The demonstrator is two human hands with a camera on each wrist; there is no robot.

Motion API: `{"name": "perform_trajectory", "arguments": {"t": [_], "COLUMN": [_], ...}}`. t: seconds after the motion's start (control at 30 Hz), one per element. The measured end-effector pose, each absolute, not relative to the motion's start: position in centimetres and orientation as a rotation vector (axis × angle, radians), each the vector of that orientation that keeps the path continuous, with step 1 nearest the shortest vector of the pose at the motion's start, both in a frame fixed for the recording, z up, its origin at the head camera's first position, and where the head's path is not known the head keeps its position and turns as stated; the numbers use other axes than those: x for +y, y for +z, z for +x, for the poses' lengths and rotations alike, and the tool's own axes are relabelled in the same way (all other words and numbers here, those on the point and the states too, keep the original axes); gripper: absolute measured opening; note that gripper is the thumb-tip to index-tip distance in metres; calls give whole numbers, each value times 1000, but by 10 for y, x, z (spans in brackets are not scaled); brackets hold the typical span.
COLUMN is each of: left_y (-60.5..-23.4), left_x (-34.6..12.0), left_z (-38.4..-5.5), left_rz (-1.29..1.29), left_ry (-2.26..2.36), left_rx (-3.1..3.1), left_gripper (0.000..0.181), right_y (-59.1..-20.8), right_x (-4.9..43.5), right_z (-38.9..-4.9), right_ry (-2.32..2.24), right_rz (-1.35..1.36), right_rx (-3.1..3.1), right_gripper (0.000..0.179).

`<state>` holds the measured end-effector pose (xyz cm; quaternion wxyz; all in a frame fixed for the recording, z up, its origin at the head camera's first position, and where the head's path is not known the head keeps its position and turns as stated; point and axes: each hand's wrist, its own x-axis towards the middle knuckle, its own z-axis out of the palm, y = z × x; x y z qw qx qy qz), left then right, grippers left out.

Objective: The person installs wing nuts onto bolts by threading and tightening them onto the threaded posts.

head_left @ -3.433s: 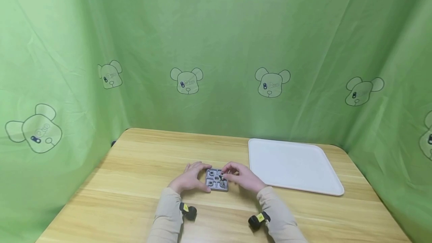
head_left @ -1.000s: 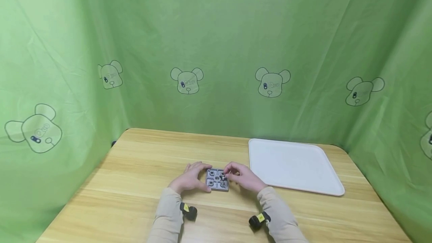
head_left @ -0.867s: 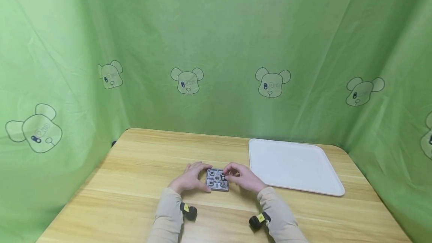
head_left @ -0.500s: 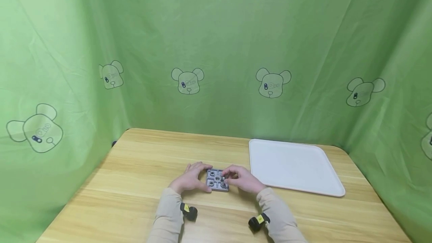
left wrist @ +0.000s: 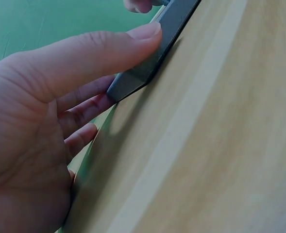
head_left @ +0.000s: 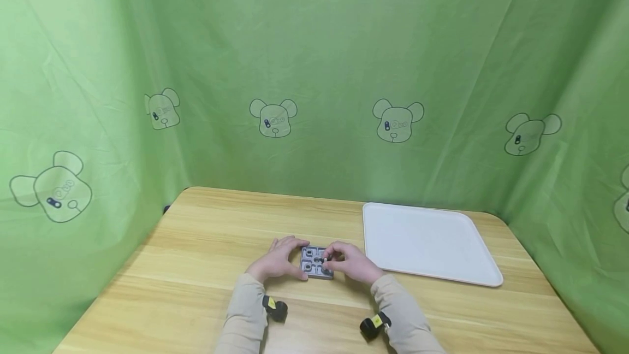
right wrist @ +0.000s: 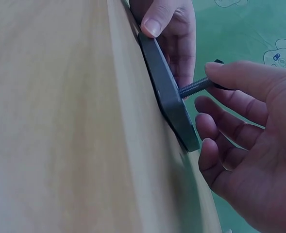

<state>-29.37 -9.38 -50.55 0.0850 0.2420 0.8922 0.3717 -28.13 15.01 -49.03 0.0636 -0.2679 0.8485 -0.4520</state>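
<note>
A square grey metal plate point(head_left: 312, 273) with recessed corners and a centre hole lies on the wooden table. My left hand point(head_left: 276, 261) grips its left side, thumb on the near edge and fingers at the far edge. The left wrist view shows that thumb point(left wrist: 138, 41) pressing the dark edge of the plate point(left wrist: 143, 68). On the plate's right half, my right hand point(head_left: 351, 262) pinches a bolt between thumb and forefinger. In the right wrist view the threaded bolt point(right wrist: 195, 88) stands up out of the plate, its black head partly hidden by my fingers; the other fingers curl loosely below.
A white rectangular tray point(head_left: 427, 239) lies at the back right of the table point(head_left: 221, 217), close beyond my right hand. Green curtains point(head_left: 324, 157) with bear-head prints enclose the table at the back and both sides. A small black camera is strapped on each sleeve.
My right thumb and fingers have shifted round the bolt's head and a little toward me, and the head's dark part has turned. My left hand and the plate stay in place.
</note>
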Motion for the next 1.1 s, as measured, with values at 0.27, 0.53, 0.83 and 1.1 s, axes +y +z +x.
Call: {"name": "perform_trajectory", "arguments": {"t": [0.27, 0.53, 0.83, 1.1], "left_y": [-504, -503, -505, -505], "left_x": [-94, -94, -95, -95], "left_z": [-293, -294, -295, -295], "left_rz": [726, 731, 727, 728], "left_ry": [1098, 1111, 1114, 1105], "left_rx": [2664, 2660, 2662, 2666], "left_gripper": [88, 88, 88, 89], "right_y": [-484, -485, -482, -475], "right_x": [146, 148, 158, 156], "right_z": [-278, -282, -288, -284], "right_ry": [-1335, -1333, -1364, -1357], "right_rz": [-695, -688, -686, -702], "right_rx": [2568, 2552, 2533, 2518], "right_gripper": [18, 19, 17, 14]}}
